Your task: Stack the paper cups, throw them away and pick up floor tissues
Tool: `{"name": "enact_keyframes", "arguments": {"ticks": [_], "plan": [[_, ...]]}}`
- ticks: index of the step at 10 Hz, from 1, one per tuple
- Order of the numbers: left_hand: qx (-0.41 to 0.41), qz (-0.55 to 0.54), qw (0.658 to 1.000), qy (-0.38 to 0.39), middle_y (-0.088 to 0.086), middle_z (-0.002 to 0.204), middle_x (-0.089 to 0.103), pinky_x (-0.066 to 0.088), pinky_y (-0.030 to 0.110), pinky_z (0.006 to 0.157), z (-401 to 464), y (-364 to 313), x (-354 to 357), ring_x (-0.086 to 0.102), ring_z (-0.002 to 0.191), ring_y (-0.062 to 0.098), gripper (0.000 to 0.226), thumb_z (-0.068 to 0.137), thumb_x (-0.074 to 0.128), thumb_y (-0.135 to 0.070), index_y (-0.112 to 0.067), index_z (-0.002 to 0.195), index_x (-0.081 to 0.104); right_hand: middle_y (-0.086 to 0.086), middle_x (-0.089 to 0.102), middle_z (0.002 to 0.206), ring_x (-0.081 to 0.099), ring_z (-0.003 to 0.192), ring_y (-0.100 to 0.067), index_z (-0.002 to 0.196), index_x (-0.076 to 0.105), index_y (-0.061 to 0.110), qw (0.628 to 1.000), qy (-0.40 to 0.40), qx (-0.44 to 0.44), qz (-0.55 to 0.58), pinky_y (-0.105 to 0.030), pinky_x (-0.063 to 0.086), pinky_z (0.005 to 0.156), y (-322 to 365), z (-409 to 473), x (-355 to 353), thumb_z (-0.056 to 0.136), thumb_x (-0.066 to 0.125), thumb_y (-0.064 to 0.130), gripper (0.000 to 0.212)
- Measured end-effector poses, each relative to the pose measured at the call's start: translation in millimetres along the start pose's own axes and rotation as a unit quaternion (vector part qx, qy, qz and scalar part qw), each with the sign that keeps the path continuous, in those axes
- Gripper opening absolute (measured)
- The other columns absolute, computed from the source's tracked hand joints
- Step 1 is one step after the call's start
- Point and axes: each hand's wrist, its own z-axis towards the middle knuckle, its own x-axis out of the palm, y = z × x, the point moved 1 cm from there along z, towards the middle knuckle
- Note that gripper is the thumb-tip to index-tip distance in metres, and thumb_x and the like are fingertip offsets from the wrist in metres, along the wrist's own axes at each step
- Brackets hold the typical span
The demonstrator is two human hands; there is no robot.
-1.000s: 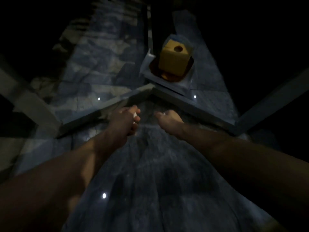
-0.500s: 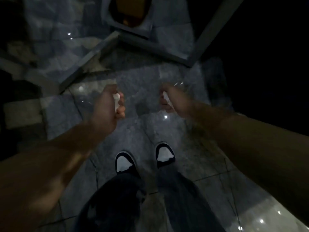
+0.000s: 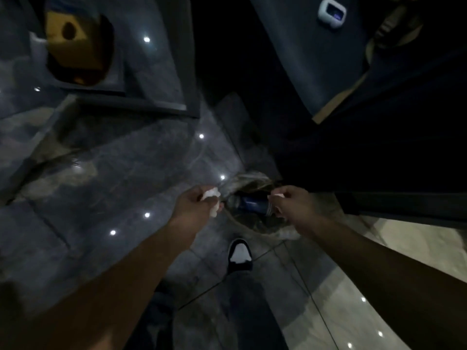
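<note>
The room is dark. My left hand [image 3: 195, 205] is closed around a crumpled white tissue [image 3: 211, 195]. A smaller white tissue [image 3: 277, 196] sits pinched in the fingers of my right hand [image 3: 293, 204]. Both hands hover at the rim of a bin lined with a clear bag [image 3: 255, 218] on the floor, one hand on each side of it. Inside the bin lies a dark blue can or bottle [image 3: 249, 204]. No paper cups are visible.
A yellow block with a round hole [image 3: 73, 44] rests on a dark tray at upper left on a glossy marble table. A dark sofa [image 3: 353, 72] fills the upper right, with a small white device [image 3: 331, 12] on it. One of my shoes [image 3: 240, 256] stands near the bin.
The view has swung right from the table corner to the bin by the sofa. Both hands, still holding tissues, now hover at the bin's rim.
</note>
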Motion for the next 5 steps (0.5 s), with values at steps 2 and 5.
{"name": "enact_keyframes", "arguments": {"ticks": [2,5], "plan": [[-0.02,0.105,0.994,-0.035,0.008,0.086,0.065,0.054,0.022,0.063,16,32,70,0.06,0.072,0.015,0.012,0.091,0.065,-0.008,-0.009,0.103,0.065,-0.008,0.062,0.079,0.058,0.063,-0.015,0.094,0.061,0.01,0.995,0.046,0.067,0.053,-0.015,0.047,0.04,-58,36,-15,0.084,0.068,0.013,0.013],[-0.108,0.002,0.992,-0.061,0.006,0.088,0.067,0.056,0.024,0.071,4,28,81,0.062,0.076,0.015,0.011,0.094,0.059,-0.006,-0.008,0.101,0.067,-0.01,0.062,0.067,0.061,0.066,-0.029,0.066,0.06,0.017,0.995,0.057,0.075,0.036,-0.047,0.056,0.073,-78,44,-23,0.083,0.06,0.01,0.019]]}}
